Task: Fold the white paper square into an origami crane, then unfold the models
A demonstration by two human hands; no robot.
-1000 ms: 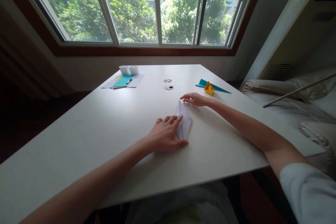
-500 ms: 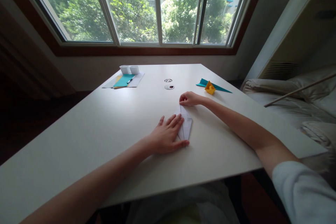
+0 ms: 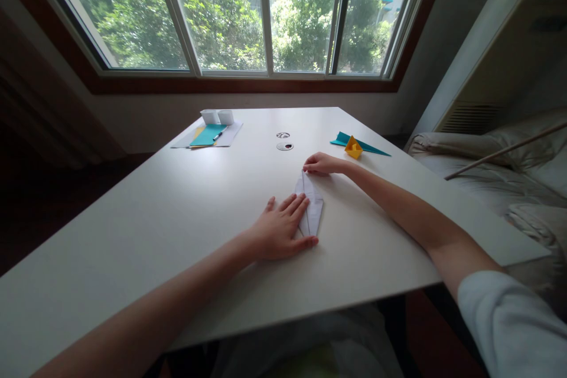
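A folded sheet of white paper [image 3: 315, 208], narrow and pointed at its far end, lies on the white table in front of me. Spread across its left part is my left hand [image 3: 283, 227], fingers apart, with the thumb at the near tip. At the far point, my right hand [image 3: 321, 163] pinches the paper's tip between thumb and fingers, the other fingers curled. A crease line runs lengthwise down the paper. My left palm and fingers hide part of its left side.
At the back right, a yellow paper boat [image 3: 353, 147] stands by a teal paper plane [image 3: 372, 148]. Teal sheets [image 3: 207, 135], a pen [image 3: 220, 133] and white folded paper boxes [image 3: 217, 117] are at the back left. Two round table inserts [image 3: 284, 146] sit mid-back.
My right hand has shifted very slightly away from me at the paper's far tip, and more of the pointed end now shows. My left hand stays pressed in place.
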